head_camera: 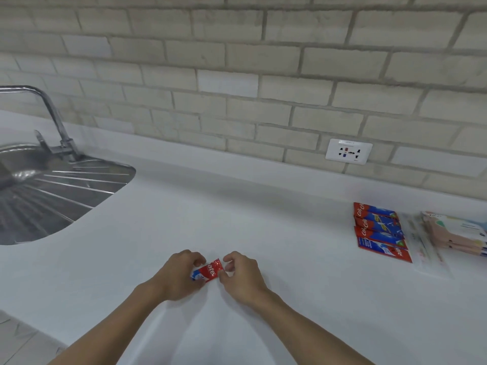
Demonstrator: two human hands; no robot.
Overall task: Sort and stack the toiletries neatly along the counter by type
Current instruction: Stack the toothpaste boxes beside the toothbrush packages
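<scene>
Here, the left hand (181,276) and right hand (241,275) each pinch an end of a small red-and-blue toothpaste sachet (208,271), held low over the white counter (263,219), well apart from the stacked matching sachets (379,231).

Both bare forearms reach forward and converge over the white counter (263,219). The left hand (181,276) and right hand (242,276) face each other, fingers curled, pinching opposite ends of a small red-and-blue toothpaste sachet (208,271).
</scene>
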